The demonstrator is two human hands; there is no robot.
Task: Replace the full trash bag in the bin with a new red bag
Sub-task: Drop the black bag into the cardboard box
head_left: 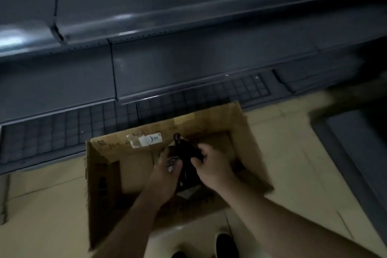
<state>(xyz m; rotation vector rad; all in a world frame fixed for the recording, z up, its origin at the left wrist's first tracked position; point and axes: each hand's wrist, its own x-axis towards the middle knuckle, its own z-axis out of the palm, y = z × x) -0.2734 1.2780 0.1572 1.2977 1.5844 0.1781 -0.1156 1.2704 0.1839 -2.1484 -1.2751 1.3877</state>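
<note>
An open cardboard box stands on the floor in front of me, serving as the bin. Inside it sits a dark trash bag, bunched at its top. My left hand grips the bag's left side and my right hand grips its right side, both over the middle of the box. The picture is dim and blurred, so the bag's contents are hard to make out. No red bag is in view.
A dark grey shelf unit with a grid-patterned base runs along the far side, right behind the box. The floor is pale tile. A dark mat or panel lies at the right. My shoe shows at the bottom.
</note>
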